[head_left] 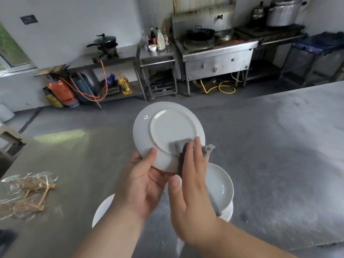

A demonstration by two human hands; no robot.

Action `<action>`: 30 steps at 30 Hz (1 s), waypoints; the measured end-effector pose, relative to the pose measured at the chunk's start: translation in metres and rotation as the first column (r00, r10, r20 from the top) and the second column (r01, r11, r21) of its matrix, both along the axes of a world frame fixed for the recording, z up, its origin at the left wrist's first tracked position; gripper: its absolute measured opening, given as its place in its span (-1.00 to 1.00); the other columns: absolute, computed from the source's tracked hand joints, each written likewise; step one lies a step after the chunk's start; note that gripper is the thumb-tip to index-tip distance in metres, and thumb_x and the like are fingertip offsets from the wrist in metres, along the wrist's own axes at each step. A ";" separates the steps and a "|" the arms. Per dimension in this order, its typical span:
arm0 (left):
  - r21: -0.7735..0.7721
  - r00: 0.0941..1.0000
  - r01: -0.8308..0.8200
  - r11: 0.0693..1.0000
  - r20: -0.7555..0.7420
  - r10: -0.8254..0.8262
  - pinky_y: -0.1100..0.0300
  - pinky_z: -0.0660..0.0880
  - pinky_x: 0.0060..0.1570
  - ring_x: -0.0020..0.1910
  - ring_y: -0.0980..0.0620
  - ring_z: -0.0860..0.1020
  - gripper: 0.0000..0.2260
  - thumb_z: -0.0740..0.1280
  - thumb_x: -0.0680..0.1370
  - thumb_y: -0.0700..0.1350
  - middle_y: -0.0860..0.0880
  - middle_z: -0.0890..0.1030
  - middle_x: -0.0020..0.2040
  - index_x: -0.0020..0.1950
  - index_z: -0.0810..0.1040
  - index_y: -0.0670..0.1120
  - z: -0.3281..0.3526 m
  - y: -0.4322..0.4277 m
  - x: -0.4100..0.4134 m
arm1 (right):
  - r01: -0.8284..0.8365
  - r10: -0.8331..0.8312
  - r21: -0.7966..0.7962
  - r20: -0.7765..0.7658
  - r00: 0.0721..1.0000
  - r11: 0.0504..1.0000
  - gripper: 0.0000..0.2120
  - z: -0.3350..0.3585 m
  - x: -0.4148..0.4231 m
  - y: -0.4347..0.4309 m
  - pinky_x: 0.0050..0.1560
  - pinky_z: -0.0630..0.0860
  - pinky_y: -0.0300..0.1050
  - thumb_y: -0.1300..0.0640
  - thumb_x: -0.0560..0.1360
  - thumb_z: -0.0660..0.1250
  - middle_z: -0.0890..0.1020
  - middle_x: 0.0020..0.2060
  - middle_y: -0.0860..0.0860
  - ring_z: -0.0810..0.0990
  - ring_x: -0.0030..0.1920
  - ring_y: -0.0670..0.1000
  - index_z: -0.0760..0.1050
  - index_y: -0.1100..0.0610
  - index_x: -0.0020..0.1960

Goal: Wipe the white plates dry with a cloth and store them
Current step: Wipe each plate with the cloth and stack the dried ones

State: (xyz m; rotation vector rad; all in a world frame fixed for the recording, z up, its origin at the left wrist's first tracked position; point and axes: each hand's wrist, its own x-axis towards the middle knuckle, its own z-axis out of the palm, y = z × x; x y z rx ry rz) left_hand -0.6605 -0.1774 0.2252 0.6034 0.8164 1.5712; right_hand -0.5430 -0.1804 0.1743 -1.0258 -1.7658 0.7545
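My left grip [143, 181] is clamped on the near rim of a round white plate [167, 127], with the thumb curled onto its glossy underside and the fingers hidden behind it. The plate hangs tilted in the air above the dull brushed-steel table [74, 164], its raised foot ring facing me. My right grip [191, 183] is apart, straight fingers pressing a crumpled grey cloth [178, 147] flat against the plate's lower right rim. Beneath that hand a stack of white plates [221, 189] sits on the table, smooth and shiny.

The left hand's [141, 183] fingers are hidden behind the held plate [167, 127]. The right hand [191, 192] covers much of the gray cloth [178, 147].
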 end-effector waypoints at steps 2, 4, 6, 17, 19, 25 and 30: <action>0.023 1.000 0.030 0.999 -0.004 -0.030 -0.03 0.66 0.07 0.27 -0.22 0.66 -0.61 0.33 0.53 -0.23 -0.26 0.65 0.31 0.35 0.65 -0.08 0.003 -0.001 -0.001 | 0.002 0.001 0.035 -0.093 0.996 0.999 -0.20 0.007 0.014 0.018 0.64 -0.05 0.30 -0.33 0.70 -0.13 -0.09 0.70 0.08 -0.17 0.69 0.15 -0.08 0.25 0.68; 0.008 1.000 0.012 1.000 0.010 -0.012 -0.06 0.66 0.09 0.30 -0.21 0.64 -0.46 0.39 0.44 -0.20 -0.24 0.64 0.34 0.45 0.57 -0.12 0.011 -0.001 -0.006 | -0.007 0.024 0.150 -0.118 0.993 0.989 -0.20 0.023 0.033 0.044 0.64 0.04 0.30 -0.30 0.70 -0.09 0.03 0.68 0.17 -0.05 0.69 0.16 0.02 0.32 0.66; -0.012 1.000 -0.001 1.000 0.010 0.002 -0.13 0.60 0.23 0.34 -0.17 0.61 -0.45 0.43 0.44 -0.02 -0.18 0.64 0.36 0.44 0.60 -0.11 0.018 0.001 -0.011 | -0.057 0.081 0.250 -0.086 0.993 0.967 -0.16 0.041 0.048 0.070 0.63 0.11 0.26 -0.33 0.69 -0.07 0.13 0.66 0.22 0.05 0.68 0.15 0.11 0.37 0.63; -0.348 0.988 0.091 0.933 0.147 -0.041 -0.13 0.54 0.36 0.29 -0.24 0.64 -0.39 0.32 0.57 0.23 -0.26 0.65 0.31 0.44 0.57 -0.18 -0.009 0.008 0.017 | -0.092 0.106 -0.097 0.150 0.983 0.991 -0.04 -0.003 0.019 -0.019 0.64 -0.27 0.15 -0.51 0.56 -0.28 -0.32 0.66 0.03 -0.44 0.63 0.13 -0.23 0.18 0.66; -0.392 0.970 0.167 0.905 0.228 -0.080 -0.20 0.50 0.38 0.32 -0.31 0.61 -0.36 0.32 0.58 0.26 -0.30 0.61 0.35 0.47 0.54 -0.18 -0.021 0.010 0.021 | -0.094 0.138 -0.245 0.167 0.976 0.965 -0.06 -0.011 0.021 -0.024 0.61 -0.37 -0.04 -0.58 0.48 -0.32 -0.41 0.62 -0.10 -0.52 0.59 0.00 -0.33 0.01 0.63; -0.389 0.998 0.049 0.920 0.063 -0.027 -0.16 0.63 0.10 0.21 -0.21 0.69 -0.59 0.29 0.64 0.10 -0.20 0.68 0.28 0.39 0.58 -0.10 -0.048 0.016 0.028 | 0.071 -0.247 -0.619 -0.204 0.947 0.782 -0.56 -0.024 0.074 0.018 0.43 0.38 -0.13 -0.27 0.69 0.00 0.60 0.27 -0.25 0.47 0.37 -0.22 0.49 -0.20 0.40; -0.460 0.988 0.154 0.874 0.098 -0.123 -0.06 0.68 0.03 0.22 -0.12 0.69 -0.58 0.35 0.57 0.06 -0.13 0.69 0.29 0.38 0.61 -0.07 -0.069 0.006 0.033 | 0.260 -0.179 -0.672 0.189 0.965 0.694 -0.52 -0.036 0.137 0.048 -0.31 0.53 -0.22 -0.22 0.66 0.17 0.57 -0.46 -0.07 0.55 -0.44 -0.08 0.52 0.10 -0.24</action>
